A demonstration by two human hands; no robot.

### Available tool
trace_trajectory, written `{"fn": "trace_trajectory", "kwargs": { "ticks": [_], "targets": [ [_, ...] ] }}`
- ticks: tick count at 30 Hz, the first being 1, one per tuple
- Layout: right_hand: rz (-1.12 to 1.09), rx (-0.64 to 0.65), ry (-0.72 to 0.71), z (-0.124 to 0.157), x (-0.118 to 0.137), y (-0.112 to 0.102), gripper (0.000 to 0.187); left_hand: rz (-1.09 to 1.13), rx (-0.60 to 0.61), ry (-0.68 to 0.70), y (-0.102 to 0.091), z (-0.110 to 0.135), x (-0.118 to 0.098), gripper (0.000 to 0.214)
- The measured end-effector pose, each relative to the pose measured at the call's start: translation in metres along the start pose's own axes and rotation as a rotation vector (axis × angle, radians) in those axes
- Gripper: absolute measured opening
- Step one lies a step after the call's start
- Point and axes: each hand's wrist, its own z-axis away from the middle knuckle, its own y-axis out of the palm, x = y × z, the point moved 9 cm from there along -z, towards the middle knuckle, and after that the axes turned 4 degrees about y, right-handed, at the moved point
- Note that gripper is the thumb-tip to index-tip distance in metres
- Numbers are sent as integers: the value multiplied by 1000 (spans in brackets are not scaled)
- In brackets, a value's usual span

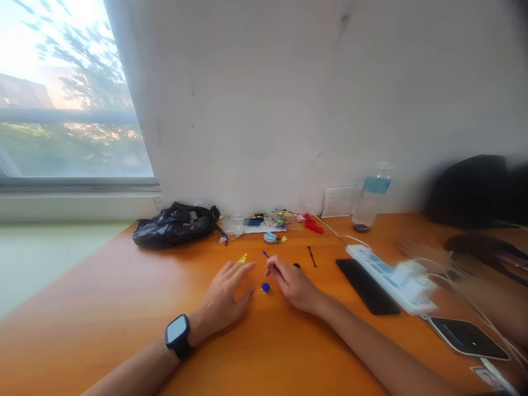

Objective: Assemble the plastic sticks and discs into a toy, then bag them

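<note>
My left hand [226,291], with a black watch [177,333] on its wrist, hovers low over the table with fingers spread and nothing in them. Just past its fingertips lies a small yellow arrow-tipped piece [243,257]. My right hand [295,285] has its fingers curled into a pinch. A thin blue arrow-tipped stick [265,254] shows beyond those fingers; whether they grip it I cannot tell. Between the hands sits a small blue round piece [265,287]. A black round piece [296,266] is partly visible behind my right hand, and a thin black stick [312,256] lies farther right.
Along the wall are a black plastic bag [175,224], small bagged parts [256,221], a red piece [313,224] and a bottle [370,203]. To the right lie a phone [367,286], a white power strip [381,272] and a charger [470,336]. Another person's blurred hand [424,253] is there.
</note>
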Motion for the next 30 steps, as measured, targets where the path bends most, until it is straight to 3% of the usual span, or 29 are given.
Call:
{"fn": "trace_trajectory", "kwargs": {
  "ticks": [6, 9, 14, 17, 23, 30],
  "targets": [
    [19, 65, -1, 4, 11, 7, 14, 31, -53, -76, -6, 0, 5, 47],
    [70, 69, 6, 5, 12, 9, 13, 37, -73, -51, -7, 0, 2, 41],
    [50, 30, -78, 4, 19, 3, 19, 12, -56, 3, -5, -3, 0, 19],
    [-15, -19, -106, 3, 20, -2, 20, 1, -40, -7, -5, -4, 0, 21],
    [-299, -95, 84, -4, -11, -2, 24, 19, -54, -33, -6, -4, 4, 21],
    [-486, -22, 266, -9, -39, 12, 33, 20, 21, 20, 7, -1, 4, 24]
  ]
}}
